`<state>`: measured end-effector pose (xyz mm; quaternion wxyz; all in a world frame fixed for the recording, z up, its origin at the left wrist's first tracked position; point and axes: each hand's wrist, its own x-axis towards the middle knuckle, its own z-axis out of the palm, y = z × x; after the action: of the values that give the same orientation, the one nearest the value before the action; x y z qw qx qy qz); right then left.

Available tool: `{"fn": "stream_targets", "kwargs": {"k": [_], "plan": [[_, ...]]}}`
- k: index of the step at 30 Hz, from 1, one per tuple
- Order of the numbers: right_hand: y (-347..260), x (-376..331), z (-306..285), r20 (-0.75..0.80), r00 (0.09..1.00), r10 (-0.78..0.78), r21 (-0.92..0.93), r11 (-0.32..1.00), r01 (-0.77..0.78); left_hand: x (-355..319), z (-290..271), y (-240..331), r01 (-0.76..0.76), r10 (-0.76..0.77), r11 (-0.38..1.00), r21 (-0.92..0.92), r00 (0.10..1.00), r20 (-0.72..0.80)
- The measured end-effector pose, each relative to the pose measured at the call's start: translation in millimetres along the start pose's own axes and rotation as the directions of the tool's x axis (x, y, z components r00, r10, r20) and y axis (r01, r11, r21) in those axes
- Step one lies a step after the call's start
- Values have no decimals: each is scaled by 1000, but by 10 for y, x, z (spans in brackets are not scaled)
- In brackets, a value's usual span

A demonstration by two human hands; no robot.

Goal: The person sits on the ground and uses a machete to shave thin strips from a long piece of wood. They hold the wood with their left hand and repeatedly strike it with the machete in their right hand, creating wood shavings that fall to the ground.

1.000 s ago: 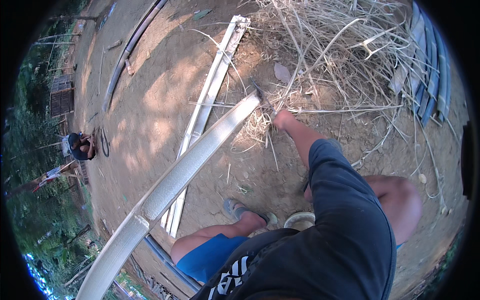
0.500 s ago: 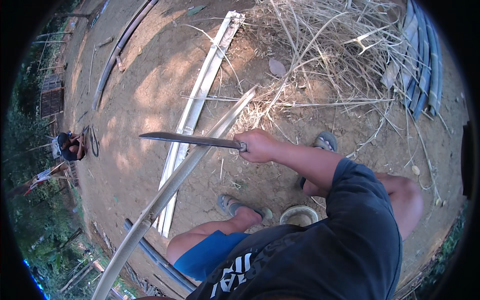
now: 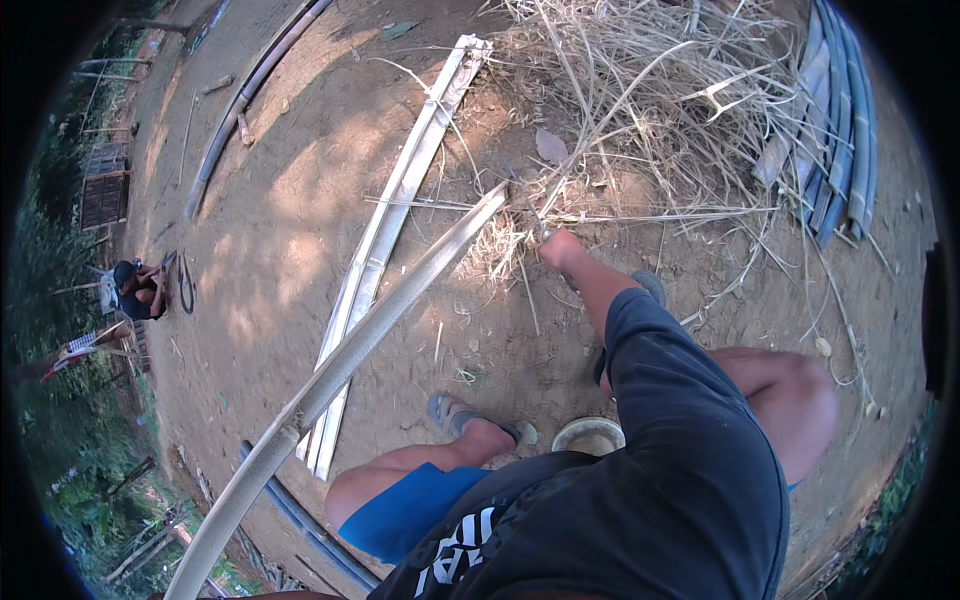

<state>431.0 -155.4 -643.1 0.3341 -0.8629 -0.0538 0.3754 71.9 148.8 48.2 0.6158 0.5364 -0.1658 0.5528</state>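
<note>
My right hand (image 3: 561, 250) is closed round the handle of a machete, out beside the far end of a long split bamboo strip (image 3: 385, 316). The machete blade (image 3: 530, 205) shows only as a thin dark line beside that end, seen nearly edge-on; I cannot tell whether it touches the bamboo. The strip slants from the lower left up to the straw-like shavings, its hollow side partly showing. My left hand is out of view, beyond the lower left edge. Under the strip, pale split bamboo lengths (image 3: 405, 180) lie on the ground.
A heap of bamboo shavings (image 3: 650, 110) spreads at the far side, with a bundle of grey-green bamboo strips (image 3: 840, 130) to its right. A bowl (image 3: 588, 436) sits between my feet. A person (image 3: 140, 290) crouches far left. Dark poles (image 3: 300, 510) lie lower left.
My right hand has moved away and to the right with the machete. Its blade has swung from lying across the bamboo strip to pointing away near the strip's far end.
</note>
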Motion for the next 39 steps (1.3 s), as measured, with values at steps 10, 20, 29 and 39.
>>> {"fn": "stream_targets", "kwargs": {"k": [10, 20, 29, 39], "plan": [[258, 139, 133, 220, 970, -99, -442, 877, 189, 108, -395, 422, 123, -122, 992, -6, 990, 65], [-372, -1560, 566, -197, 958, 210, 153, 971, -182, -52, -471, 589, 97, -85, 958, 270, 995, -57], [-38, -1697, 622, 324, 944, 61, -327, 944, 51, -163, -187, 423, 70, -81, 985, 156, 995, 66], [-2359, -2790, -460, -250, 596, -763, -310, 646, 697, 1005, -65, 1438, 112, -153, 936, 333, 983, 98]]}}
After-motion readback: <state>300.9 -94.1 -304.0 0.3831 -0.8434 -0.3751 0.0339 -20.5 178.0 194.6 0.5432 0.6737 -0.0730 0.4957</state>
